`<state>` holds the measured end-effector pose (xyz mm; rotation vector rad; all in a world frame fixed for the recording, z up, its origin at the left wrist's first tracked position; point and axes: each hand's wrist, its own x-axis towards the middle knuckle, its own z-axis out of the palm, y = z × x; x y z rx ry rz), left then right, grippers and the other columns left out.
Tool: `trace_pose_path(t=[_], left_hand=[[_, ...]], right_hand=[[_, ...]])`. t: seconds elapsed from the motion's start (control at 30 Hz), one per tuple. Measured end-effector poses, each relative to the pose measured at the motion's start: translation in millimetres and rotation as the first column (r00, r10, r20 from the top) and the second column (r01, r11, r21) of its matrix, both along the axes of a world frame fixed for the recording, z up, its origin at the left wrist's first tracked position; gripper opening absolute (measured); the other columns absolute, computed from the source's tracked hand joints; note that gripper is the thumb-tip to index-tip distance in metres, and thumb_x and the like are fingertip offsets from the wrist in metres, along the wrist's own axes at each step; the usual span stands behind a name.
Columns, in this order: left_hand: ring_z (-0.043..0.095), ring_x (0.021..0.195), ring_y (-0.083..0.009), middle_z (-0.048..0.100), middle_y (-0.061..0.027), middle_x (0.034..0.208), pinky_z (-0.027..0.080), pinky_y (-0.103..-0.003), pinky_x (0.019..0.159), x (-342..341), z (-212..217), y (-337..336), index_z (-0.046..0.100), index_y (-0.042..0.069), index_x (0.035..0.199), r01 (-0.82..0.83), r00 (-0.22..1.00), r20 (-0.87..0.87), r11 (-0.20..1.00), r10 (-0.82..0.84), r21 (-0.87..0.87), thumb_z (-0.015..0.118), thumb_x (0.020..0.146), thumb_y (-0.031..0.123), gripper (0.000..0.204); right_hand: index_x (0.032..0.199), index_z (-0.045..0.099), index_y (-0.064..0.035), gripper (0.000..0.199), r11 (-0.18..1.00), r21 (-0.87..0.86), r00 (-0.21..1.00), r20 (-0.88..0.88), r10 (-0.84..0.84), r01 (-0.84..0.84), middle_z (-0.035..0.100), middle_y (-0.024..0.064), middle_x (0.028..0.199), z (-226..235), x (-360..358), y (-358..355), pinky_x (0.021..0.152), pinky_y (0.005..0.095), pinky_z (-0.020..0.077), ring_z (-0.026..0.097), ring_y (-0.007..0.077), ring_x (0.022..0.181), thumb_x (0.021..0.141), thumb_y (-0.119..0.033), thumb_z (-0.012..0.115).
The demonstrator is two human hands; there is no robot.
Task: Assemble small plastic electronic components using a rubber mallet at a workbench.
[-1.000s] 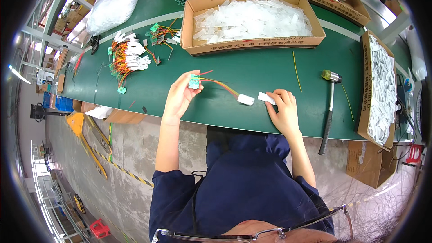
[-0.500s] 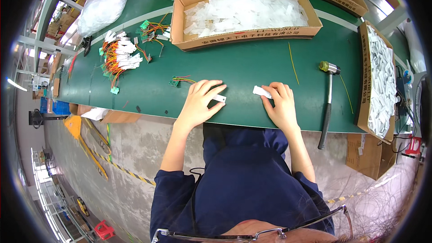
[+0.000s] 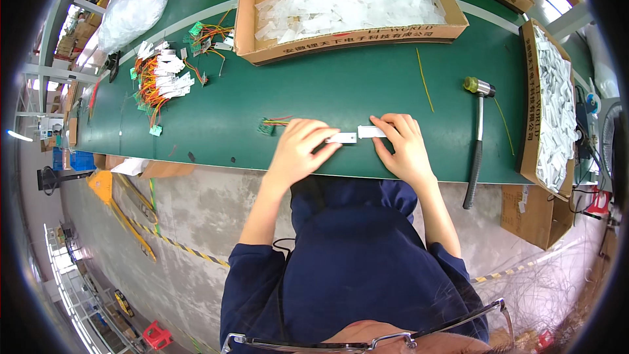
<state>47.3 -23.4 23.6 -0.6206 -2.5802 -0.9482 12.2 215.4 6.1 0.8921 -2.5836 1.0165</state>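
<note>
My left hand (image 3: pixel 296 154) pinches a small flat white plastic piece (image 3: pixel 344 138) with a dark spot near its right end. From the other side of that hand stick out red and yellow wires (image 3: pixel 278 120) with a small green circuit board (image 3: pixel 265 128) at their end; where they join is hidden by my fingers. My right hand (image 3: pixel 406 151) closes on a white plastic sleeve (image 3: pixel 371 132), held between thumb and fingers. The two white pieces face each other end to end with a narrow gap, just above the green table (image 3: pixel 314 85).
A cardboard tray (image 3: pixel 367 38) of translucent strips stands behind my hands. To the left lies a pile of wired white pieces (image 3: pixel 171 78). At right are a mallet (image 3: pixel 479 131), a tray (image 3: pixel 532 105) of white sleeves and loose yellow wires (image 3: pixel 424 80).
Both hands have brought the white pieces closer together, the left one moving right and the right one's sleeve shifting left. The whole view has also shifted slightly.
</note>
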Motion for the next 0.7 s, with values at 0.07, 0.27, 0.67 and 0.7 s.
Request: trace_pose_path(t=[0.07, 0.27, 0.67, 0.7], left_hand=[[0.06, 0.082, -0.0219, 0.066, -0.002, 0.09, 0.045, -0.034, 0.078, -3.0, -6.3, 22.4, 0.072, 0.01, 0.096, -0.027, 1.0, 0.01, 0.999, 0.026, 0.041, 0.079, 0.074, 0.015, 0.024], [0.058, 0.078, -0.0184, 0.06, -0.0003, 0.095, 0.045, -0.032, 0.078, -9.1, -18.7, 50.2, 0.073, 0.009, 0.095, -0.041, 0.988, 0.155, 0.996, 0.028, 0.082, 0.078, 0.077, 0.014, 0.02], [0.061, 0.084, -0.0158, 0.059, -0.0048, 0.101, 0.051, -0.029, 0.074, -14.8, -18.8, 45.8, 0.07, 0.004, 0.104, -0.097, 0.93, 0.368, 0.961, -0.006, 0.26, 0.073, 0.082, 0.005, 0.023], [0.061, 0.084, -0.015, 0.059, -0.0048, 0.102, 0.051, -0.029, 0.074, -14.6, -19.1, 43.7, 0.07, 0.004, 0.105, -0.083, 0.927, 0.374, 0.956, -0.029, 0.281, 0.073, 0.082, 0.005, 0.023]], right_hand=[[0.116, 0.064, -0.0054, 0.039, 1.0, -0.016, 1.0, -0.003, 0.006, -0.006, 0.061, 0.0076, 0.104, -3.0, 0.5, -0.4, 0.085, 0.0382, 0.0449, 0.057, 0.0259, 0.096, 0.077, -0.008, 0.071], [0.115, 0.063, -0.0055, 0.04, 0.996, -0.085, 0.999, 0.034, -0.005, 0.008, 0.063, 0.0102, 0.105, -1.2, 2.1, -0.3, 0.085, 0.0402, 0.0473, 0.06, 0.0289, 0.098, 0.076, -0.007, 0.072], [0.09, 0.072, -0.0101, 0.02, 0.995, -0.094, 0.999, -0.035, -0.032, 0.028, 0.065, 0.0025, 0.097, -2.5, 2.5, -2.1, 0.077, 0.0361, 0.0499, 0.062, 0.022, 0.085, 0.072, -0.001, 0.072], [0.092, 0.072, -0.0098, 0.019, 0.997, -0.077, 0.998, -0.054, -0.018, 0.014, 0.065, 0.0033, 0.097, -3.4, 2.1, -1.0, 0.076, 0.0359, 0.0501, 0.062, 0.0226, 0.086, 0.073, -0.003, 0.072]])
